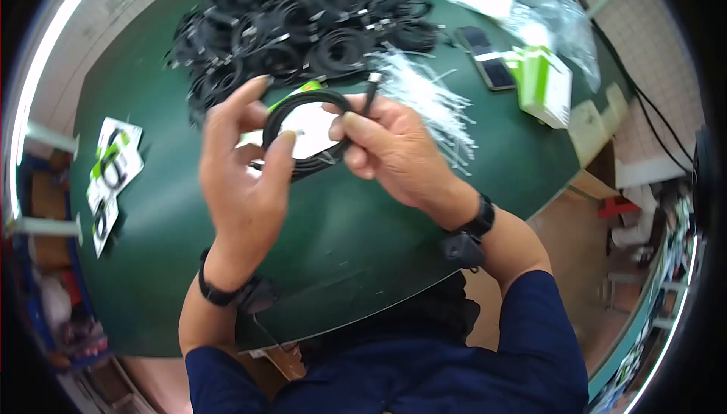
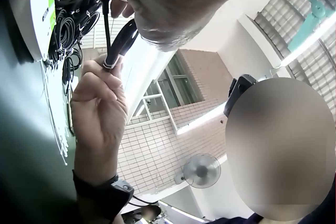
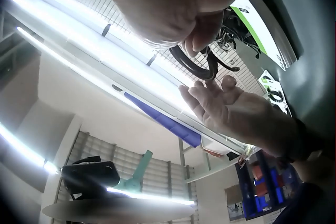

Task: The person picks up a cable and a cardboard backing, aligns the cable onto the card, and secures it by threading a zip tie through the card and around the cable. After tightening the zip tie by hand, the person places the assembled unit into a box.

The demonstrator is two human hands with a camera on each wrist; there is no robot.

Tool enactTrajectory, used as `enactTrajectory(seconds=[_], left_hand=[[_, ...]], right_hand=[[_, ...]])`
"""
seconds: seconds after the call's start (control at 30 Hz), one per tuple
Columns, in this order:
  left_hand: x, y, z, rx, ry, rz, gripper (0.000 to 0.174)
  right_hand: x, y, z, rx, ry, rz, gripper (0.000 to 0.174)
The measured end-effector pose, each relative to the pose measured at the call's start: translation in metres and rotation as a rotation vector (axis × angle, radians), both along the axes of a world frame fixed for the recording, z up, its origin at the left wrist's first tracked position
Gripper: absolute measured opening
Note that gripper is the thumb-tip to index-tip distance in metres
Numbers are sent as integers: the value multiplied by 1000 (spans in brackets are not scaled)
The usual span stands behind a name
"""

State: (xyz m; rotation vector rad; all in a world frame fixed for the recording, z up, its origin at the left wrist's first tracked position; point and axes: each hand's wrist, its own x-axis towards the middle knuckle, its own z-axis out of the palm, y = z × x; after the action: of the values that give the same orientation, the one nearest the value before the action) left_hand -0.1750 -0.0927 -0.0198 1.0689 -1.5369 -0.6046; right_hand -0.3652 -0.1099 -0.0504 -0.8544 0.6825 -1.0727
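A coiled black cable is between the hands, its short connector end sticking up. My right hand pinches the coil's right side between thumb and curled fingers; the left wrist view shows this right hand gripping one edge of the coil. My left hand is at the coil's left side, thumb and fingers spread apart and loosely bent. In the right wrist view the left hand's fingertips are close against the coil; firm contact cannot be told. A white-and-green item lies beneath.
Many black cable coils are heaped at the back of the green table. White ties lie right of them, near a phone, a green-and-white box and plastic bags. Carded cables lie left.
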Motion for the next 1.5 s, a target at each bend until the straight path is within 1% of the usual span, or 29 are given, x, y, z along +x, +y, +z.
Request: enactTrajectory(seconds=[0.03,0.1,0.13,0.17,0.23,0.27,0.33,0.37,0.4,0.43,0.47,0.5,0.53,0.57,0.63,0.67,0.77,0.83,0.93,1.07,1.13,1.17,1.2,1.3,1.33,1.37,1.4,1.43,1.5], left_hand=[[1,0,-2,-139,-106,68,41],[3,8,-10,-151,-69,54,37],[14,18,-19,37,-21,-56,35],[20,23,-28,226,3,-178,33],[10,18,-22,595,14,-275,28],[2,12,-27,603,6,-361,28],[-6,2,-32,670,468,-478,36],[-5,-5,-34,711,696,-499,42],[2,-11,-39,729,677,-523,42],[11,-17,-45,671,729,-515,45],[15,-21,-50,606,786,-506,48],[10,-23,-47,541,848,-492,52],[6,-23,-47,548,845,-505,52],[-8,-18,-36,582,923,-403,51],[-26,-7,-19,642,1068,-183,49],[-17,-12,-27,643,1063,-182,49],[40,-48,-80,528,1046,-927,46],[63,-66,-93,519,1035,-892,46],[72,-74,-97,497,1014,-814,47],[51,-62,-65,408,934,-778,51],[34,-50,-50,365,873,-569,55],[29,-48,-44,342,840,-465,57],[28,-49,-40,343,838,-469,57],[35,-55,-34,456,593,-357,61],[43,-59,-38,456,592,-361,61],[55,-68,-44,473,572,-442,60],[57,-72,-44,490,553,-521,60],[60,-74,-45,507,531,-598,60],[65,-73,-51,511,559,-655,60]], right_hand=[[-4,-2,-2,11,16,-72,28],[-6,-9,-9,-5,-63,-133,29],[-7,-11,-11,-46,-91,-178,32],[-12,-12,-12,-77,-128,-213,30],[-13,-15,-10,-88,-203,-247,26],[-12,-16,-10,-84,-246,-240,25],[-7,-12,-8,-124,-268,-195,19],[-3,-10,-9,-122,-276,-236,19],[1,-8,-10,-159,-254,-192,15],[4,-7,-12,-196,-230,-144,11],[8,-7,-19,-201,-232,-168,11],[13,-10,-26,-197,-240,-129,17],[18,-13,-34,-191,-247,-84,22],[18,-14,-35,-186,-255,-34,28],[19,-14,-37,-185,-268,-47,32],[21,-13,-39,-181,-281,-54,36],[24,-11,-41,-196,-287,-64,44],[23,-13,-42,-242,-266,-60,53],[27,-20,-47,-238,-273,-20,57],[28,-21,-46,-236,-294,4,60],[24,-17,-38,-240,-299,3,61],[20,-12,-32,-220,-318,-9,49],[16,-6,-26,-200,-337,-21,41],[18,-12,-32,-183,-335,-32,40],[20,-17,-36,-183,-309,-24,43],[22,-21,-42,-183,-281,-15,49],[19,-20,-40,-184,-279,-18,49],[17,-20,-36,-256,-194,-19,43],[13,-19,-31,-400,-22,-19,35]])
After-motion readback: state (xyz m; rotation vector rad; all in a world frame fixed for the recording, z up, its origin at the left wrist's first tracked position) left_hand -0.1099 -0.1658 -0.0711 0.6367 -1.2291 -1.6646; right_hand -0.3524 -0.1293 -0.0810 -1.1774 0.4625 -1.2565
